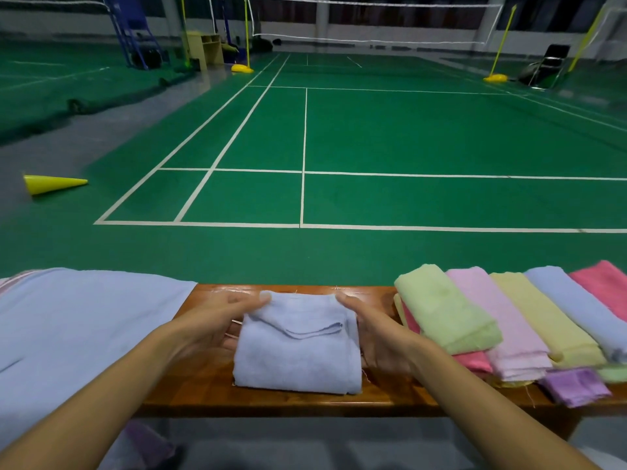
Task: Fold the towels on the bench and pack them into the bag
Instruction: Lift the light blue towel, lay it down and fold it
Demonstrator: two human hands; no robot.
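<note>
You face a green, white-lined badminton court floor (407, 137); beyond it a white net (373, 22), left of it a toppled yellow plastic cone (51, 184).

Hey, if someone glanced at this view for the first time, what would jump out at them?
First, the folded light blue towel at the middle of the wooden bench, with the left hand and right hand gripping its two sides. Next, the row of folded pastel towels overlapping along the bench's right end. Beyond lies the green court, with a yellow cone tipped on its side at the left.
</note>
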